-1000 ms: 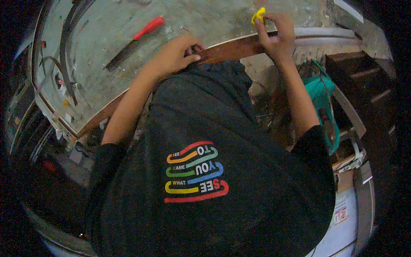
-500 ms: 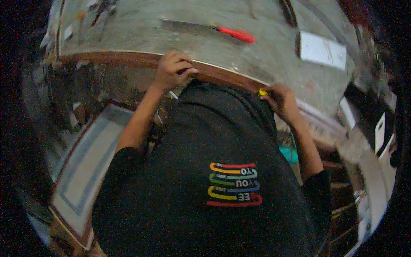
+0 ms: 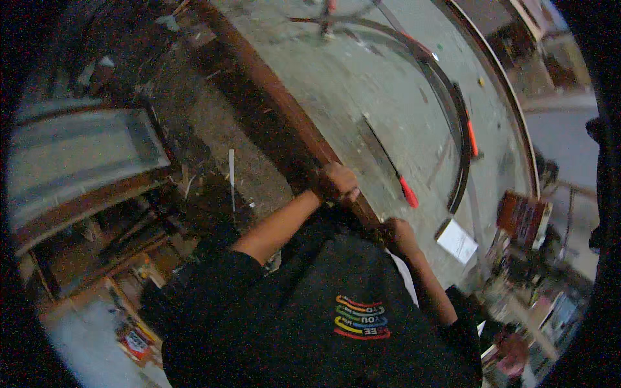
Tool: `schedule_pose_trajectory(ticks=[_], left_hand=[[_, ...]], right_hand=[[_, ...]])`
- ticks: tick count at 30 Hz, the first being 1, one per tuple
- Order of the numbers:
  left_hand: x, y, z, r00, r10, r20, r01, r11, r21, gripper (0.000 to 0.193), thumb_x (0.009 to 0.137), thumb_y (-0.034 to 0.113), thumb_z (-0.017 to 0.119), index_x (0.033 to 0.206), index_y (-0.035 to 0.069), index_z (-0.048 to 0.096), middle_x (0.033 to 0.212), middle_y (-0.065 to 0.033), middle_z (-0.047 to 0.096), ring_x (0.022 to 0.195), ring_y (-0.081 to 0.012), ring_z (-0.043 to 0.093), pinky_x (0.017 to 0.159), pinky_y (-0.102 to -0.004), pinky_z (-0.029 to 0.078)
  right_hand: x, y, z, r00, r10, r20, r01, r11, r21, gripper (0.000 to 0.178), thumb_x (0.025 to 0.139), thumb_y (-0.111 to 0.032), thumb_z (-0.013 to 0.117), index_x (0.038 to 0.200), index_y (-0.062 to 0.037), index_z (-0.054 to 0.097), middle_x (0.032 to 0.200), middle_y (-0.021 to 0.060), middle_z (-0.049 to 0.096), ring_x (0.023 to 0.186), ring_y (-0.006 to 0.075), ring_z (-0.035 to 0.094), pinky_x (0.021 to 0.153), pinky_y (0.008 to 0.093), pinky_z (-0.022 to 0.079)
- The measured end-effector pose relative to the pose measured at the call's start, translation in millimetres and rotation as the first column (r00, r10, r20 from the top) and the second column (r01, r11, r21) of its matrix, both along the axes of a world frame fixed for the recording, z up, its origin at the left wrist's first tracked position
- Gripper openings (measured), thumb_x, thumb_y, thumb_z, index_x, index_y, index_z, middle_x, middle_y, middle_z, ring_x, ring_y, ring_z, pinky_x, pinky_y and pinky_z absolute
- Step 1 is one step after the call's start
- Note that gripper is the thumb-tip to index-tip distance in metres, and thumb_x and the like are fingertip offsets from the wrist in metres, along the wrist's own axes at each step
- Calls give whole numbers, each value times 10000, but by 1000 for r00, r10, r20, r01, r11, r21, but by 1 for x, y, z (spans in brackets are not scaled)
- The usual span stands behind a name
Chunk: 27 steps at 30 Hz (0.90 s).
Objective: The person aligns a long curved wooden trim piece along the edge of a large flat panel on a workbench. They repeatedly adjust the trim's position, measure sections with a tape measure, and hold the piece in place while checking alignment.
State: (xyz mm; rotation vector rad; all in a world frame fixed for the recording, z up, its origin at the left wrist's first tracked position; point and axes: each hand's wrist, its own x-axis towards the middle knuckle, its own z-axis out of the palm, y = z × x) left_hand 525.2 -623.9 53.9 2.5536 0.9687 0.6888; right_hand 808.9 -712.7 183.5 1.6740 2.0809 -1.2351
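My left hand (image 3: 337, 182) is closed at the brown wooden edge strip (image 3: 281, 97) of the worktable, its fingers curled over the rim. A little nearer to me along that same edge is my right hand (image 3: 400, 235), also closed, with its thumb side up. Whatever either hand grips is hidden by the fingers and the blur. Just beyond them on the grey-green tabletop (image 3: 343, 84) lies a long thin-bladed tool with a red handle (image 3: 408, 192). A white block-like box (image 3: 457, 241) rests to the right of my right hand.
A dark curved strip (image 3: 462, 142) and an orange-handled tool (image 3: 471, 139) lie farther across the table. Left of me stands a framed panel (image 3: 84, 152) above wooden framing. A reddish-brown box (image 3: 521, 218) and clutter crowd the right side. Scraps litter the floor (image 3: 249, 152).
The view has turned, so the table edge now runs steeply from upper left. My left hand has come closer to my right. The yellow piece at my right fingers no longer shows.
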Motion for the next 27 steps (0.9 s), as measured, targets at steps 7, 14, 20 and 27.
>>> schedule_pose_trajectory(ticks=[7, 14, 20, 27], left_hand=[[62, 18, -36, 955, -182, 233, 176, 983, 48, 166, 856, 282, 662, 840, 118, 649, 889, -80, 648, 896, -293, 637, 775, -454, 502], [37, 15, 15, 934, -296, 198, 271, 952, 145, 187, 979, 257, 559, 1044, 100, 635, 1067, -80, 635, 1083, -271, 610, 956, -476, 480], [-31, 29, 18, 968, -233, 90, 142, 810, 568, 569, 1001, 404, 520, 1489, 110, 500, 1526, -63, 523, 1419, -287, 476, 1168, -521, 356], [-78, 38, 18, 986, -140, 93, 49, 768, 638, 519, 1031, 360, 459, 1530, 221, 425, 1630, 33, 412, 1507, -150, 366, 1232, -528, 170]], right_hand=[[-8, 44, 32, 953, -161, -258, 203, 968, 145, 76, 887, -79, 723, 904, -20, 770, 872, 140, 758, 800, 228, 735, 719, 358, 556], [-56, 35, 33, 757, -454, -471, 537, 842, 51, 132, 874, -50, 760, 993, 1, 738, 951, 67, 749, 837, 153, 688, 786, 306, 556], [-80, 63, 11, 808, -496, -318, 549, 830, 100, 136, 877, -31, 793, 966, 47, 725, 907, 95, 756, 779, 134, 677, 751, 297, 565], [-75, 104, -17, 777, -336, -532, 388, 922, -15, 115, 876, 8, 771, 972, 55, 729, 911, 145, 757, 794, 176, 693, 741, 326, 568]])
